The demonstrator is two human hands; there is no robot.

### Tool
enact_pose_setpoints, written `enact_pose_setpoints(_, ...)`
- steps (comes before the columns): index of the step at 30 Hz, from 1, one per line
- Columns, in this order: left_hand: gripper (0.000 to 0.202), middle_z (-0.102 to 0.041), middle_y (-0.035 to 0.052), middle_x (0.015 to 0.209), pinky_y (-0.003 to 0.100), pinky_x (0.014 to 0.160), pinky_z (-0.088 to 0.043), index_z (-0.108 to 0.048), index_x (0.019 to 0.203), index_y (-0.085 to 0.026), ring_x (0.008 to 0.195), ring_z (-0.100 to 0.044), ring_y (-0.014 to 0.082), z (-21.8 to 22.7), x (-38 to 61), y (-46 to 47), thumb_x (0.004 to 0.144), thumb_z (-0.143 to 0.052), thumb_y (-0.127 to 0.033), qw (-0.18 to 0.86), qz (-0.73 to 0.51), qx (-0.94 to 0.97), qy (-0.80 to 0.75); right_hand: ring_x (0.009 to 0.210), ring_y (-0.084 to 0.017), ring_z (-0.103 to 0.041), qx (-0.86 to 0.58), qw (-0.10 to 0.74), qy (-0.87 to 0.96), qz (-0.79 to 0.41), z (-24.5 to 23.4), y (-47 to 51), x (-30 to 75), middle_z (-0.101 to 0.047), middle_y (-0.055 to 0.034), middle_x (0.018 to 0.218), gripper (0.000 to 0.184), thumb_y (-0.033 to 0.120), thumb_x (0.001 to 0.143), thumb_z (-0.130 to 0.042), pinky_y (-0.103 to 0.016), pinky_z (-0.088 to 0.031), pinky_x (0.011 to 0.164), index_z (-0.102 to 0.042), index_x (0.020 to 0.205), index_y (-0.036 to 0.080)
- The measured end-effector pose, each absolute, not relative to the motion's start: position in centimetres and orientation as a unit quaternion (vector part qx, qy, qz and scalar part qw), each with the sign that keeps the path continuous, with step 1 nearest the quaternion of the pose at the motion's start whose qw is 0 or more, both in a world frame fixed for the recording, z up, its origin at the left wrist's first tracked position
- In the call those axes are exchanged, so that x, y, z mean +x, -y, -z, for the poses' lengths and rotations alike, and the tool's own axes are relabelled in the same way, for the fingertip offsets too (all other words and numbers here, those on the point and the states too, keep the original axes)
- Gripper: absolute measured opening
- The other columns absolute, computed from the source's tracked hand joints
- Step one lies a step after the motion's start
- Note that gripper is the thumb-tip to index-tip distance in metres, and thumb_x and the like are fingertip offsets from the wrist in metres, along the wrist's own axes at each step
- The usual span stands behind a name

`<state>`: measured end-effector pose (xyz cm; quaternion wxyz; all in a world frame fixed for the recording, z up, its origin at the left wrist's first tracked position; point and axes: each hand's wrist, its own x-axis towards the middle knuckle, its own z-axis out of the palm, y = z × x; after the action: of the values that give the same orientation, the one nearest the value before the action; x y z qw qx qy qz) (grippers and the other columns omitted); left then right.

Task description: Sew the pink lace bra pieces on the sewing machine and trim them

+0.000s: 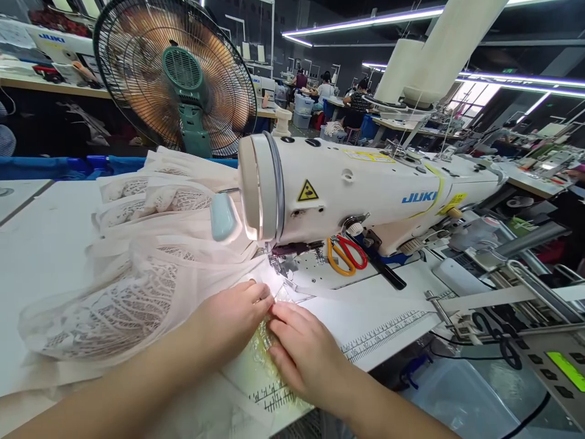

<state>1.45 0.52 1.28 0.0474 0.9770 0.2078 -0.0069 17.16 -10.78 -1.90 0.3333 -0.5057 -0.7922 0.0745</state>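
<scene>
A white Juki sewing machine (pixel 365 189) lies across the table, its needle end lit at the centre. A pale pink sheer fabric with lace cups (pixel 132 292) spreads from the needle plate toward the left. My left hand (pixel 233 317) rests palm down on the fabric edge just in front of the presser foot, fingers curled against the cloth. My right hand (pixel 306 353) lies flat beside it on the table, fingertips touching the same fabric edge. Both hands press the cloth toward the presser foot (pixel 283 265).
Orange and red scissors (pixel 346 255) lie on the machine bed behind the needle. A large standing fan (pixel 178 73) is behind the fabric pile. Printed rulers (pixel 388 332) mark the table front. A control panel (pixel 562 366) sits at right. Other people work at far tables.
</scene>
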Motion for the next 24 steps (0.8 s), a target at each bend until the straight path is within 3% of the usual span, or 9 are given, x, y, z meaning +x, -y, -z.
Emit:
enact_pose_setpoints(9, 0.022, -0.063, 0.0084, 0.094, 0.029, 0.07, -0.048, -0.066, 0.09, -0.02, 0.077, -0.06, 0.0195, -0.6, 1.0, -1.8, 0.087, -0.045, -0.014, 0.054, -0.031, 0.975, -0.211, 0.122, -0.026, -0.053, -0.511, 0.318, 0.794, -0.078, 2.2, 10.9, 17.5, -0.063, -0.0158, 0.125, 0.029, 0.022, 0.09, -0.051, -0.042, -0.045, 0.106, -0.059, 0.116, 0.013)
enact_pose_setpoints(14, 0.026, -0.063, 0.0093, 0.09, 0.03, 0.067, -0.047, -0.065, 0.084, -0.017, 0.077, -0.058, 0.0204, -2.1, 1.3, -2.0, 0.09, -0.04, -0.012, 0.049, -0.014, 0.974, -0.221, 0.12, -0.027, -0.055, -0.512, 0.322, 0.793, -0.079, 2.0, 10.9, 17.4, -0.063, -0.0168, 0.124, 0.028, 0.02, 0.09, -0.048, -0.042, -0.046, 0.105, -0.062, 0.112, 0.009)
enact_pose_setpoints(24, 0.023, -0.066, 0.011, 0.097, 0.036, 0.071, -0.048, -0.064, 0.084, -0.016, 0.084, -0.062, 0.0248, -1.7, 1.5, -3.2, 0.091, -0.043, -0.012, -0.041, -0.039, 0.97, -0.235, 0.118, -0.025, -0.056, -0.515, 0.339, 0.784, -0.077, 2.2, 10.7, 17.3, -0.064, -0.0143, 0.122, 0.027, 0.02, 0.089, -0.047, -0.039, -0.046, 0.104, -0.062, 0.111, 0.012)
